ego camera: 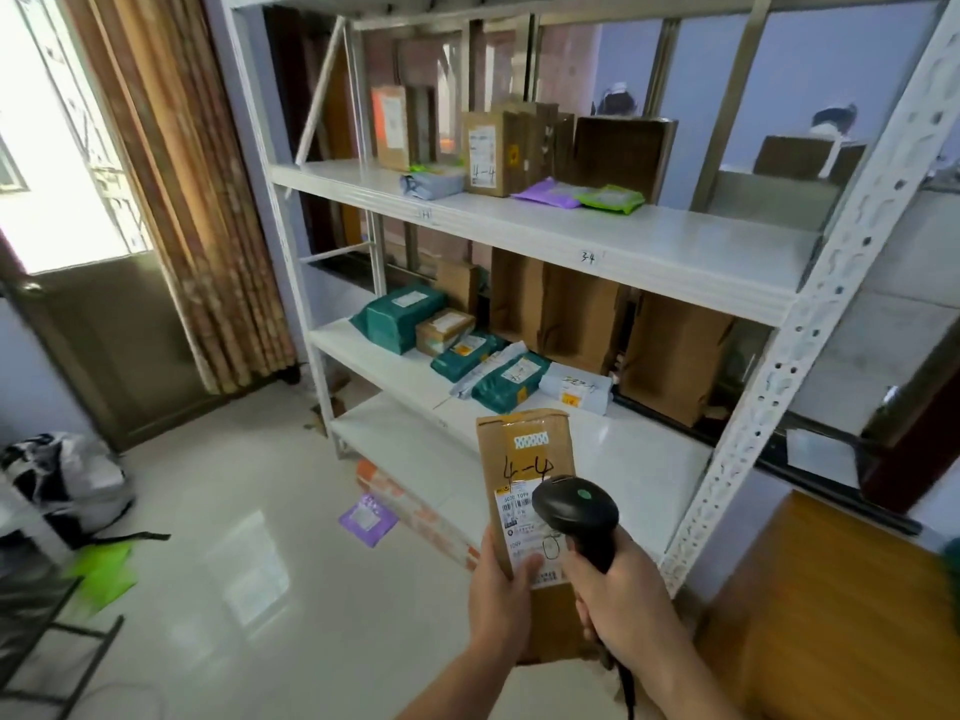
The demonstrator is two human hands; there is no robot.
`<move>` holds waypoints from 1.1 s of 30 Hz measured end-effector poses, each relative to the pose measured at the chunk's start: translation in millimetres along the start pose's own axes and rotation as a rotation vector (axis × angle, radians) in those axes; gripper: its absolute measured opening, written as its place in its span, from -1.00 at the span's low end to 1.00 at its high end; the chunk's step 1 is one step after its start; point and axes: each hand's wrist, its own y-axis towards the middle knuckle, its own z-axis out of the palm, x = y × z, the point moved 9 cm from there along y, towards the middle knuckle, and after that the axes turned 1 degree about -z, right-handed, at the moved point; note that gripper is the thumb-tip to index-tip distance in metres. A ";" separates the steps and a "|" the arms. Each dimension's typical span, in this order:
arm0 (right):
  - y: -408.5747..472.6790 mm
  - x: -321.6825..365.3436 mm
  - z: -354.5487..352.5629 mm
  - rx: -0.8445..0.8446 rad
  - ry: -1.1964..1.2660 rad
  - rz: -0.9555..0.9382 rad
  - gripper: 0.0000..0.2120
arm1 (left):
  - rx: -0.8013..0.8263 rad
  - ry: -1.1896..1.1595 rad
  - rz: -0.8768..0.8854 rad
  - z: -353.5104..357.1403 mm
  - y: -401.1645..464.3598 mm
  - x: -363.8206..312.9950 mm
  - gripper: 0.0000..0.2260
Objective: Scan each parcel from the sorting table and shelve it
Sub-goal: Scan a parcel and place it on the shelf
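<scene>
Low in the centre of the frame, my left hand [498,600] grips a brown parcel [527,491] marked "4-4", upright, thumb on its label. Just right of it, my right hand [618,610] is wrapped round a black scanner [574,511], whose head overlaps the label. Behind stands a white shelf rack [597,241] holding boxes and mailers.

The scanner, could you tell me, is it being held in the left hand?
No, the right hand grips the black scanner by its handle, while the left hand holds the cardboard parcel marked 4-4.
</scene>
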 end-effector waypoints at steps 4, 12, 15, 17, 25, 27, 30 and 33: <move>21.4 15.7 22.1 0.014 0.016 -0.016 -0.89 | -0.031 0.032 -0.004 -28.3 32.7 -3.3 -0.59; 92.7 22.7 26.7 0.009 0.032 0.008 -0.91 | -0.042 0.017 0.003 -25.4 117.0 -20.2 -0.60; 128.8 18.3 20.4 -0.010 0.043 0.018 -0.92 | -0.027 0.018 0.020 -7.8 154.0 -30.1 -0.62; 154.0 12.8 14.3 -0.026 0.038 0.020 -0.92 | -0.005 0.039 0.016 6.8 179.1 -35.6 -0.64; 226.5 -7.6 -16.0 -0.098 0.047 0.073 -0.95 | 0.083 0.087 0.037 58.7 264.5 -44.7 -0.60; 238.5 -12.2 -21.0 -0.106 0.050 0.103 -0.96 | 0.108 0.082 0.023 69.7 281.3 -44.7 -0.59; 254.9 -17.6 -29.1 -0.126 0.051 0.150 -0.95 | 0.156 0.084 0.018 86.5 304.0 -45.1 -0.58; 274.8 -22.0 -33.2 -0.152 0.028 0.193 -0.95 | 0.194 0.098 -0.003 100.4 328.8 -39.8 -0.58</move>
